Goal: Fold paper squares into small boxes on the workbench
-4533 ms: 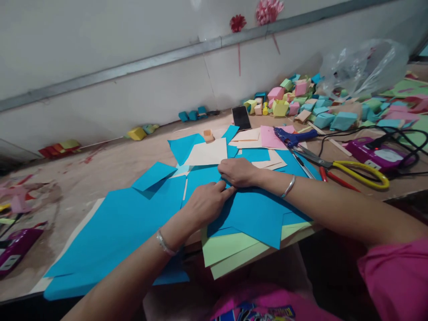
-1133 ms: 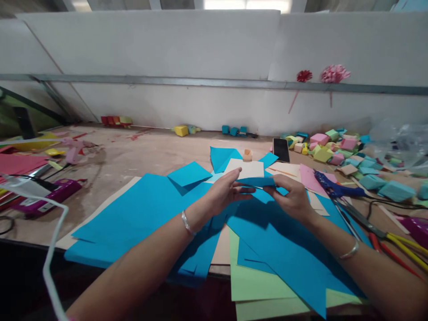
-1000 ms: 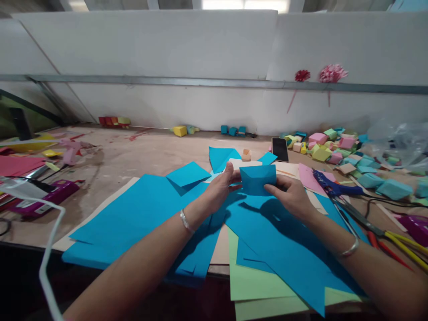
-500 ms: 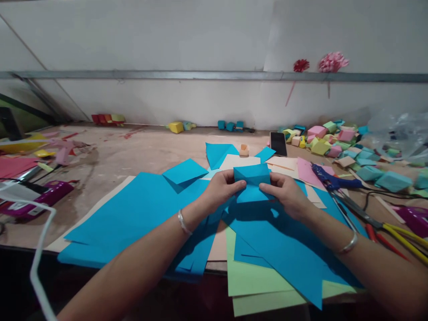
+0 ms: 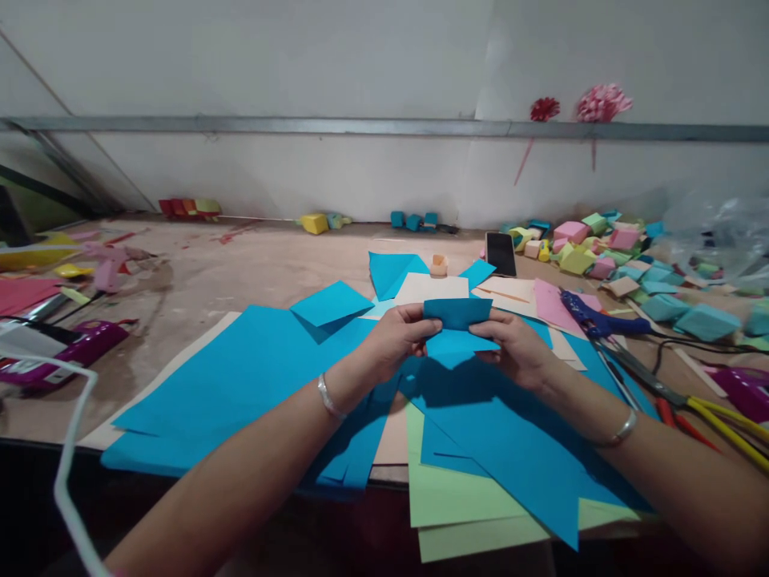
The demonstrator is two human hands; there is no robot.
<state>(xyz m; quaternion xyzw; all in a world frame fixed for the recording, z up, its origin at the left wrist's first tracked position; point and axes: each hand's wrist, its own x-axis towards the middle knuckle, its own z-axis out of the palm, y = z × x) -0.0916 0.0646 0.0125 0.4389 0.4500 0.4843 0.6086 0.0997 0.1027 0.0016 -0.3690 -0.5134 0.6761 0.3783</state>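
Note:
Both my hands hold a small folded blue paper piece a little above the table. My left hand pinches its left side with thumb and fingers closed. My right hand grips its right side, fingers curled under it. Below them lie large blue paper sheets, and light green sheets stick out over the table's near edge. Each wrist wears a silver bangle.
A blue glue gun and yellow-handled scissors lie at the right. A phone lies behind the papers. Several coloured paper boxes are heaped at the back right beside a plastic bag. A purple device sits at the left.
My hands lifted the folded blue piece off the sheets, turned it upright, then tipped and folded it flatter between them. The camera view rose toward the wall.

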